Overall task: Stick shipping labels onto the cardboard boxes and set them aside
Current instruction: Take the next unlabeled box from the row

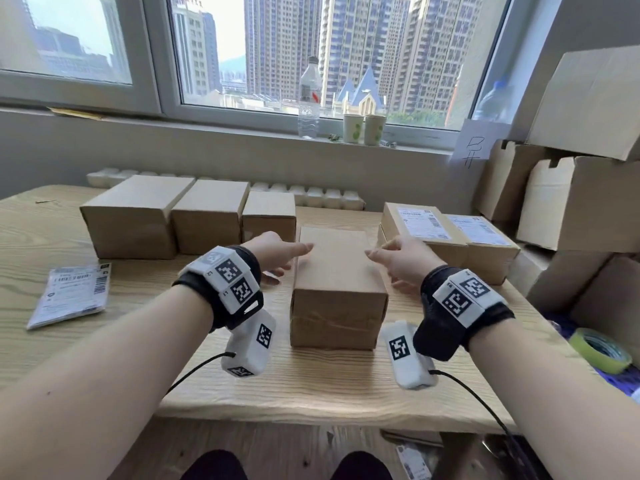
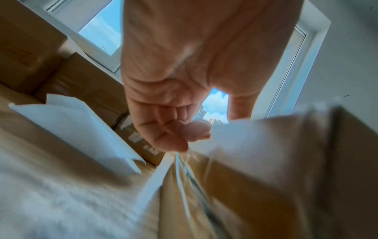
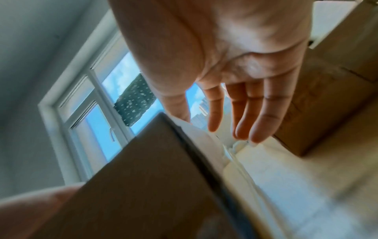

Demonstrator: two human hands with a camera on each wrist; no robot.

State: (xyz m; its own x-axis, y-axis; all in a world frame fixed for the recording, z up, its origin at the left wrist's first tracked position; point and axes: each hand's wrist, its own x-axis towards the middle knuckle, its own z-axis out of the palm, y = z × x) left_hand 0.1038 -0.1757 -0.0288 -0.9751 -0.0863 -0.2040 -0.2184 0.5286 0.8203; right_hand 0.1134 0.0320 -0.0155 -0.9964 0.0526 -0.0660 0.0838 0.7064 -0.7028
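Two hands flank an unlabelled box (image 1: pixel 337 271) at the middle of the surface (image 1: pixel 311 386): the left hand (image 1: pixel 277 256) at its left side with a forefinger over the top edge, the right hand (image 1: pixel 401 259) at its right side, fingers (image 3: pixel 263 113) straight and loose. Neither visibly clamps it, and both palms face inward, wrists level, forearms reaching forward. The step looks like squaring the box for labelling; it likely goes best with the broad top face up and close in. Labels (image 1: pixel 72 294) lie well to the left. Three bare boxes (image 1: pixel 194 216) wait behind; labelled boxes (image 1: pixel 450 237) sit to the right.
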